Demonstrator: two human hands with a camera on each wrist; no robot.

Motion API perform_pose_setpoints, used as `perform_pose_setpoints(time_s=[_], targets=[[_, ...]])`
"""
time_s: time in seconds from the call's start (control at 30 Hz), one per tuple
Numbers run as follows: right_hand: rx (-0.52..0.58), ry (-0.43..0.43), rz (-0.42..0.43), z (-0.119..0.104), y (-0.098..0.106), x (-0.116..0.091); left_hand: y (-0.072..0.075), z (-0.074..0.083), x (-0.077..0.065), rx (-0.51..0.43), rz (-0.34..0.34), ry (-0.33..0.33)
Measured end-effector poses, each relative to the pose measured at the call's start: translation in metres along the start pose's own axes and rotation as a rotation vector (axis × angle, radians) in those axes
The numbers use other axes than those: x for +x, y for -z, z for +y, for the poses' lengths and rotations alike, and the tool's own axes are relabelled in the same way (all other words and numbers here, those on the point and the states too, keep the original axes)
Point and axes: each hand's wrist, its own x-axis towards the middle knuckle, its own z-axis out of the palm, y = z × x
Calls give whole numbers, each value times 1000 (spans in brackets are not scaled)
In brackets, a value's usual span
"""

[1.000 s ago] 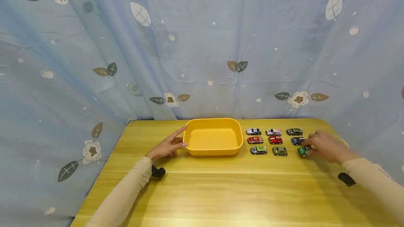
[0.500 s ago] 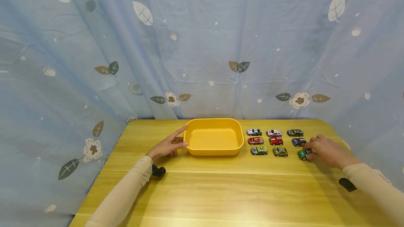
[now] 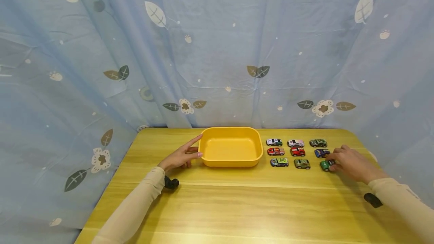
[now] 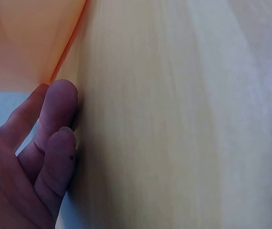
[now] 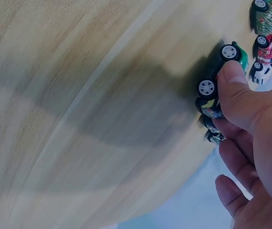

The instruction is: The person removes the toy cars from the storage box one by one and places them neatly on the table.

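In the head view, my left hand (image 3: 181, 156) touches the left end of a yellow plastic bin (image 3: 232, 163), thumb and index finger extended against it. The left wrist view shows fingers (image 4: 59, 102) beside the bin's outer wall (image 4: 21, 43), which looks orange there. My right hand (image 3: 352, 164) pinches a green toy car (image 3: 325, 165) at the front right of a grid of toy cars. In the right wrist view the thumb presses the side of the green car (image 5: 241, 56), above its wheels; the fingertips behind it are partly hidden.
The other toy cars stand in rows right of the bin: a blue one (image 3: 321, 153) behind the green car, a camouflage one (image 3: 301, 163) to its left, a red one (image 3: 297, 151) in the middle. A patterned blue curtain (image 3: 217, 67) hangs behind the wooden table (image 3: 230, 210).
My right hand and the green car have shifted slightly toward the table's near side, and the car has turned a little. My left hand stays at the bin. The head view has moved slightly.
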Motion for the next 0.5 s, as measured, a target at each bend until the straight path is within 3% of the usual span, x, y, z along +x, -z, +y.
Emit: perform_pose_setpoints(time_s=[0.17,0.5], targets=[[-2,17,6,0,-3,-1,0,-1,1,-9,1,4],[20,-33,-18,3,-6,-1,-1,0,1,-5,2,-3]])
